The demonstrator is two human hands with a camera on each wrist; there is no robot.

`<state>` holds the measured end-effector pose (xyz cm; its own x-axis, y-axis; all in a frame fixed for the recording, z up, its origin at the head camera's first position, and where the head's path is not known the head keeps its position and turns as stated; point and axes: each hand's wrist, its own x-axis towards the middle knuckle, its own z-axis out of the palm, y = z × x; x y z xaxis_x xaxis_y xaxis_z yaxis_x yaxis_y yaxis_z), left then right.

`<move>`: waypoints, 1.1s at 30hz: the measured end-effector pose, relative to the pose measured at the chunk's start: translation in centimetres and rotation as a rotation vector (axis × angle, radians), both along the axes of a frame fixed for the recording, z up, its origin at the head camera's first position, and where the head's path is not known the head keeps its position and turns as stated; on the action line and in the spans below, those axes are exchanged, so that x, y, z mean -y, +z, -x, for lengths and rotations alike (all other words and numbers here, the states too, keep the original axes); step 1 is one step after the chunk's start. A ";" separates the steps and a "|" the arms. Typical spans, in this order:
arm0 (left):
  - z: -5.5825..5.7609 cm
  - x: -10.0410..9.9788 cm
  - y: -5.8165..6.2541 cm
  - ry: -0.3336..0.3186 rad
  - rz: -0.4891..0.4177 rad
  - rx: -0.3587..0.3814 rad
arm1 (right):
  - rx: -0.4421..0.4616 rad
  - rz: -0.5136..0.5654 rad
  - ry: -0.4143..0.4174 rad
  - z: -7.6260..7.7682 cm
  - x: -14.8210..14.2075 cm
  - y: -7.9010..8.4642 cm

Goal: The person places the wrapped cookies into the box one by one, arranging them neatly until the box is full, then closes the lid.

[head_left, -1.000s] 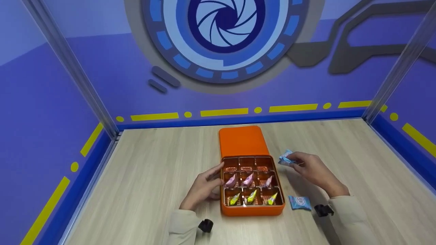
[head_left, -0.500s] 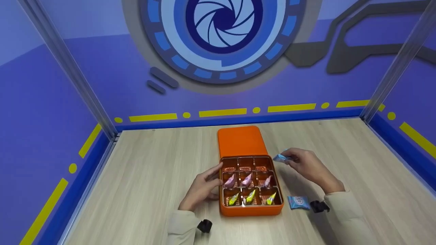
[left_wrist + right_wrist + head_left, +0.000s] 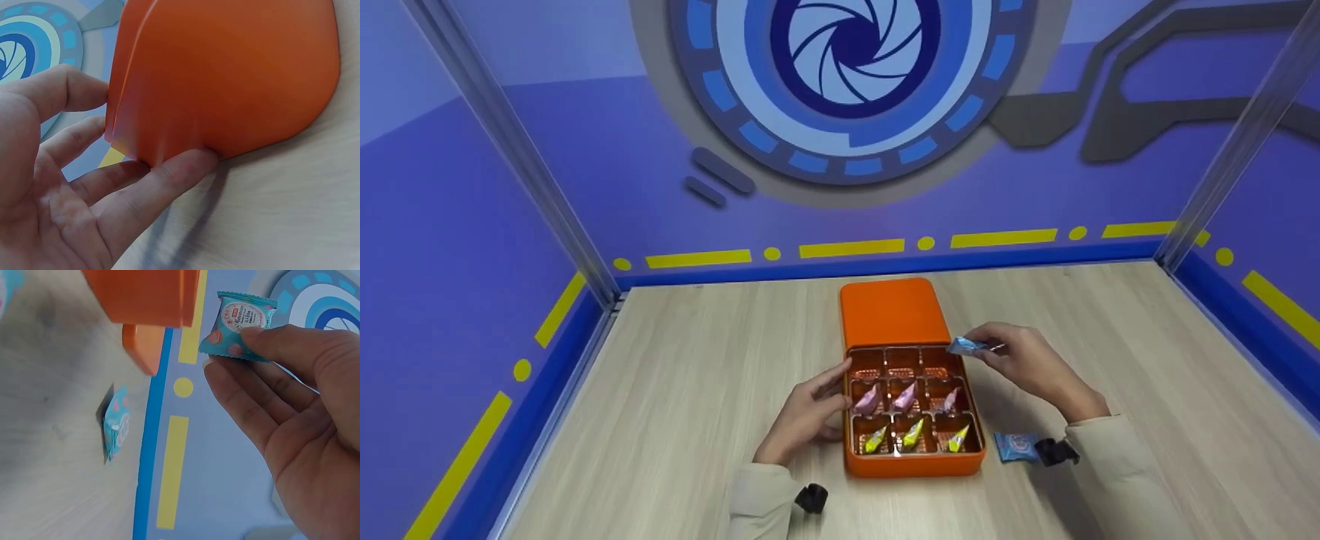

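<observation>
My right hand [image 3: 1027, 367] pinches a blue wrapped candy [image 3: 239, 326] between thumb and fingers. In the head view the candy overlaps the back right corner of the orange box [image 3: 915, 466]. A divided insert sits in the box, with pink wrapped candies [image 3: 905, 396] in the middle row and yellow ones [image 3: 913, 433] in the front row. At the box's left side, my left hand [image 3: 804, 420] holds the wall. In the left wrist view its fingertips [image 3: 188, 166] touch the rim and lower edge of the orange wall.
Another blue candy [image 3: 1018, 447] lies on the table right of the box. In the right wrist view a blue candy [image 3: 116, 424] lies on the table, and a blue wrapper edge [image 3: 8, 287] shows at the corner. The orange lid [image 3: 894, 311] adjoins the box's back edge.
My right hand has moved left with the blue candy, from beside the box to over its back right corner. My left hand keeps its place on the box.
</observation>
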<state>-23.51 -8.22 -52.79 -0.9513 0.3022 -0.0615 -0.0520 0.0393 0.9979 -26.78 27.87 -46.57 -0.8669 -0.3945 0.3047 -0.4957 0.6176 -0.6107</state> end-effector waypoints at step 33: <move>0.0 0.0 0.0 0.010 -0.006 0.018 | 0.249 0.238 0.135 0.5 3.4 -1.0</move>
